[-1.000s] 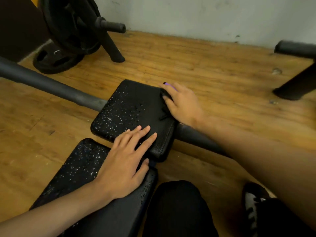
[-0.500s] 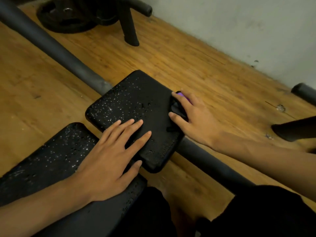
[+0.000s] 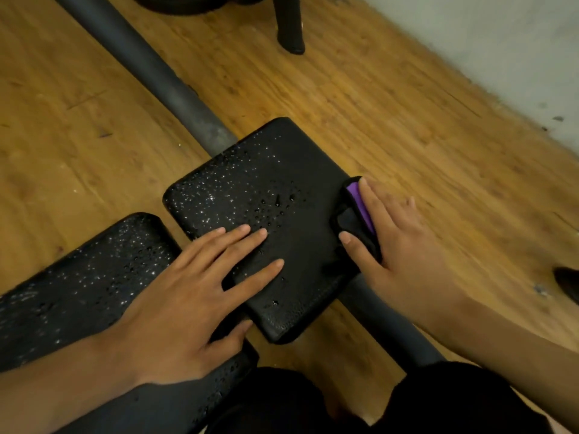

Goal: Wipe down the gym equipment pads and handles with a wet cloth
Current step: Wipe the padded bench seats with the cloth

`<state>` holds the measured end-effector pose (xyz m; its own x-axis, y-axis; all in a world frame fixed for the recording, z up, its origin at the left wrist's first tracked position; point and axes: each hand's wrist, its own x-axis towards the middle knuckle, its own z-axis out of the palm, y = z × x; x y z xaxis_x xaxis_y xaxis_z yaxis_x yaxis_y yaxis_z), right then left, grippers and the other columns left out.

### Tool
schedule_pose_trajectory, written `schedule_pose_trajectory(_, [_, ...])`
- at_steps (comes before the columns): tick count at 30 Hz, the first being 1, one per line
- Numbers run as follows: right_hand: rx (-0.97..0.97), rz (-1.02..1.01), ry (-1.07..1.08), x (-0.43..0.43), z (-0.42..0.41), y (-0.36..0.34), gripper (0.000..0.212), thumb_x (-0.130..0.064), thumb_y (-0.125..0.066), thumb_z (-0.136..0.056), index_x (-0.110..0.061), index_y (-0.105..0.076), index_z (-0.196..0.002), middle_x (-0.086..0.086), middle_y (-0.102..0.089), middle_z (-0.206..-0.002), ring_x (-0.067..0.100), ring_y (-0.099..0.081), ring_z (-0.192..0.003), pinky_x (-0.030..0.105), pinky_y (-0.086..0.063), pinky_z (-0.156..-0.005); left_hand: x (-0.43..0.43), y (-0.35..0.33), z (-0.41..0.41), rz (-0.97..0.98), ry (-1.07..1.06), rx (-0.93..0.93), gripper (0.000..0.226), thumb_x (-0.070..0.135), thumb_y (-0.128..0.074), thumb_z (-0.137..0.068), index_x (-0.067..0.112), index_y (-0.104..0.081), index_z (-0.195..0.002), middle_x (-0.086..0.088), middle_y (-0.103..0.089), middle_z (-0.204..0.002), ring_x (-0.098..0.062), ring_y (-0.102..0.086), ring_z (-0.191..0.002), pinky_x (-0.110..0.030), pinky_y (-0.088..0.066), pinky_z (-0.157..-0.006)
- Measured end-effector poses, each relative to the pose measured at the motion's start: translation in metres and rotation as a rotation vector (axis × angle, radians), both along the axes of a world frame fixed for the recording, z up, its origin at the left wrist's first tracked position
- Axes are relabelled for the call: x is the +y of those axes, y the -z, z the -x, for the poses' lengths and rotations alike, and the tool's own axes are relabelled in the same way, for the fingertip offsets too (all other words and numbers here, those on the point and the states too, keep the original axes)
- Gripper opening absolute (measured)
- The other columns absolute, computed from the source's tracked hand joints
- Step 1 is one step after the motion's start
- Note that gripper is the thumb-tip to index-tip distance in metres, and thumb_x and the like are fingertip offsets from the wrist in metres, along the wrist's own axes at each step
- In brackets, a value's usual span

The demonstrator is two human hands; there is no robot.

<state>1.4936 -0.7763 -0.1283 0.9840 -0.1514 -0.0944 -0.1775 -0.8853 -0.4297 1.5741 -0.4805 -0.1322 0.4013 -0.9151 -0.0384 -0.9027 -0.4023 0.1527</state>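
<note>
A black square pad (image 3: 266,195) lies flat, beaded with water droplets; a dark, purple-striped cloth (image 3: 354,223) bunches at its right edge.

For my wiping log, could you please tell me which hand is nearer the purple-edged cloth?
Right. The right hand holds the cloth at the pad's right edge; the left hand rests flat on the pad, apart from it.
</note>
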Motion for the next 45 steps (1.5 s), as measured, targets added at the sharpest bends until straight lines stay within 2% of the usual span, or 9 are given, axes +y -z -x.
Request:
schedule_pose_trajectory(6, [0.096, 0.111, -0.021, -0.001, -0.048, 0.000, 0.072, -0.054, -0.026, -0.104, -0.012, -0.020, -0.162, 0.005, -0.039, -0.160, 0.027, -0.046, -0.137, 0.035, -0.042, -0.107, -0.002, 0.003, 0.004, 0.000, -0.026, -0.025, 0.082, 0.054, -0.050, -0.092, 0.025, -0.025, -0.165, -0.010, -0.019, -0.172, -0.026, -0.010, -0.161, -0.046, -0.006, -0.128])
schedule_pose_trajectory(11, [0.234, -0.215, -0.022, -0.006, -0.146, 0.002, 0.046, -0.051, -0.033, -0.109, -0.015, -0.053, -0.130, 0.007, -0.064, -0.113, 0.027, -0.061, -0.104, 0.035, -0.041, -0.080, -0.001, 0.001, 0.002, -0.016, -0.011, -0.001, 0.075, 0.054, -0.043, -0.099, 0.029, -0.020, -0.166, -0.005, -0.015, -0.174, -0.025, -0.008, -0.161, -0.045, -0.005, -0.127])
schedule_pose_trajectory(16, [0.154, -0.185, -0.164, -0.028, -0.058, -0.002, 0.061, -0.044, -0.044, -0.106, -0.019, -0.028, -0.159, 0.003, -0.049, -0.150, 0.021, -0.050, -0.131, 0.030, -0.038, -0.107, -0.003, -0.003, 0.005, -0.028, -0.018, -0.002, 0.074, 0.053, -0.044, -0.099, 0.029, -0.021, -0.166, -0.006, -0.018, -0.173, -0.024, -0.010, -0.161, -0.043, -0.004, -0.129])
schedule_pose_trajectory(20, [0.171, -0.224, -0.129, -0.038, -0.012, -0.008, 0.071, -0.043, -0.041, -0.105, -0.022, -0.010, -0.164, -0.014, -0.018, -0.166, -0.003, -0.017, -0.148, 0.002, -0.008, -0.114, -0.006, -0.004, 0.006, -0.011, -0.027, -0.016, 0.076, 0.054, -0.047, -0.098, 0.028, -0.024, -0.165, -0.007, -0.021, -0.172, -0.025, -0.011, -0.161, -0.043, -0.003, -0.129])
schedule_pose_trajectory(25, [0.233, -0.147, -0.134, -0.017, -0.104, -0.003, 0.061, -0.043, -0.034, -0.110, -0.008, -0.023, -0.159, 0.014, -0.046, -0.152, 0.030, -0.050, -0.130, 0.028, -0.037, -0.094, -0.005, -0.004, 0.005, -0.026, -0.027, 0.011, 0.075, 0.052, -0.047, -0.098, 0.029, -0.022, -0.166, -0.007, -0.021, -0.172, -0.026, -0.011, -0.161, -0.046, -0.006, -0.128])
schedule_pose_trajectory(28, [0.216, -0.211, -0.128, -0.004, -0.170, 0.003, 0.051, -0.047, -0.030, -0.110, -0.009, -0.042, -0.144, 0.009, -0.059, -0.126, 0.027, -0.056, -0.107, 0.028, -0.032, -0.078, -0.006, -0.005, 0.004, -0.043, -0.029, 0.021, 0.077, 0.051, -0.049, -0.097, 0.030, -0.021, -0.166, -0.006, -0.021, -0.172, -0.025, -0.010, -0.161, -0.045, -0.006, -0.128])
schedule_pose_trajectory(34, [0.158, -0.183, -0.178, -0.009, -0.137, 0.002, 0.064, -0.046, -0.031, -0.110, -0.023, -0.008, -0.165, 0.004, -0.025, -0.168, 0.026, -0.033, -0.149, 0.028, -0.028, -0.113, -0.005, -0.008, 0.003, -0.056, -0.021, 0.023, 0.076, 0.047, -0.048, -0.098, 0.029, -0.021, -0.166, -0.007, -0.021, -0.172, -0.026, -0.012, -0.161, -0.045, -0.006, -0.128])
schedule_pose_trajectory(39, [0.080, -0.147, -0.203, -0.035, -0.036, -0.005, 0.070, -0.061, -0.024, -0.095, -0.042, -0.008, -0.161, -0.020, -0.013, -0.168, 0.008, -0.030, -0.149, 0.026, -0.031, -0.119, -0.007, -0.007, 0.002, -0.038, -0.019, 0.019, 0.078, 0.047, -0.050, -0.094, 0.029, -0.023, -0.165, -0.008, -0.023, -0.171, -0.026, -0.012, -0.161, -0.044, -0.005, -0.129])
schedule_pose_trajectory(45, [0.077, -0.074, -0.252, 0.002, -0.153, 0.001, 0.066, -0.043, -0.028, -0.110, -0.021, 0.005, -0.163, -0.001, -0.009, -0.172, 0.026, -0.028, -0.151, 0.031, -0.029, -0.117, -0.007, -0.006, 0.000, -0.053, -0.023, 0.040, 0.078, 0.045, -0.051, -0.094, 0.028, -0.024, -0.165, -0.009, -0.022, -0.172, -0.027, -0.012, -0.161, -0.045, -0.005, -0.129])
